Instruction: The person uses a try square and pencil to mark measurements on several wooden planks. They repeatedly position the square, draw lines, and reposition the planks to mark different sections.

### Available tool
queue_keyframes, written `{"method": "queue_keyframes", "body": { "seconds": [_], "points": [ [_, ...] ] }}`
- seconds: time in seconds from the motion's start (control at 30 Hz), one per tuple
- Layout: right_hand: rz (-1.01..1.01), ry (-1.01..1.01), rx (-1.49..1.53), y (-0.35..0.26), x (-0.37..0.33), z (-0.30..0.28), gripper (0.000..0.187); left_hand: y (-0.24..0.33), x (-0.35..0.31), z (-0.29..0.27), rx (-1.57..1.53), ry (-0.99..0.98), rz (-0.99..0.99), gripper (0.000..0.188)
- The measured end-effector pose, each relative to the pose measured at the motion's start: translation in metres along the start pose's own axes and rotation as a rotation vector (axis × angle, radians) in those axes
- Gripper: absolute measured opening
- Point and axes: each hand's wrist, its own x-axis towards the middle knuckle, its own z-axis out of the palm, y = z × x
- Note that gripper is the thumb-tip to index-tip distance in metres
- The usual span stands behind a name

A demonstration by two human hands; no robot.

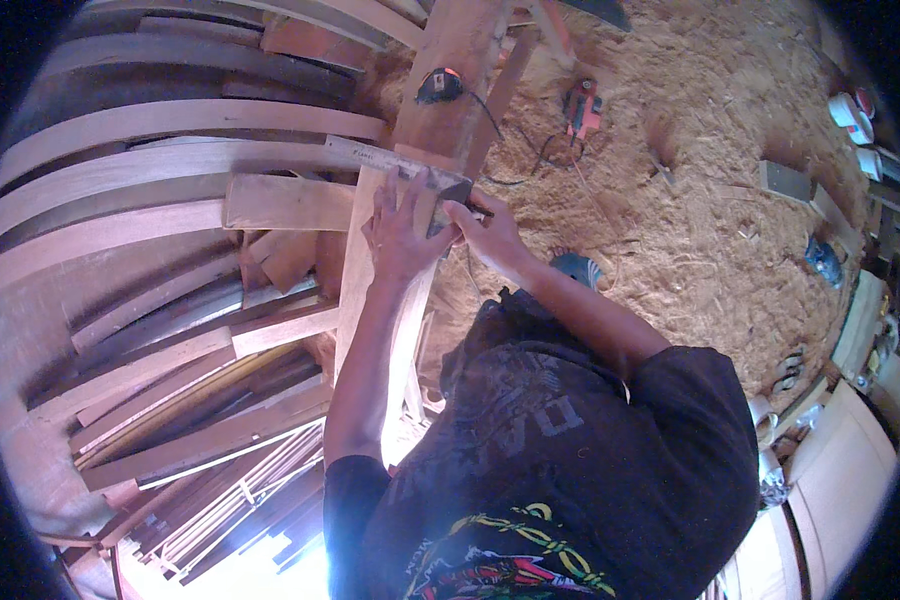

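A metal try square (370, 154) lies across a long pale wooden board (358, 285), its blade reaching out past the board's left side. My left hand (400, 232) is spread flat on the board, fingertips against the square's lower edge. Close beside its thumb, my right hand (492, 238) pinches a thin dark pencil (480, 210) at the board's right edge, near the square's stock (456, 190). The pencil's tip is hidden by the fingers. Farther up, a black and orange tape measure (440, 86) rests on a browner plank (460, 45).
Many curved-looking timber lengths (190, 120) are stacked on the left. Sawdust (700, 110) covers the floor on the right, where a red power tool (582, 108) with a cord lies. A wood block (785, 182) and a blue object (822, 260) sit farther right.
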Motion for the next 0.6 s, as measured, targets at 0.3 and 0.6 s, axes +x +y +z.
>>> {"method": "queue_keyframes", "body": {
  "seconds": [0.3, 0.6],
  "points": [
    [-0.007, 0.019, 0.032, -0.004, -0.003, 0.002, 0.032, 0.006, -0.001, -0.002, 0.155, 0.009, -0.007, 0.104],
    [-0.079, -0.033, -0.194, 0.0, 0.009, -0.02, 0.033, 0.015, 0.001, -0.007, 0.161, -0.031, -0.076, 0.107]
  ]
}}
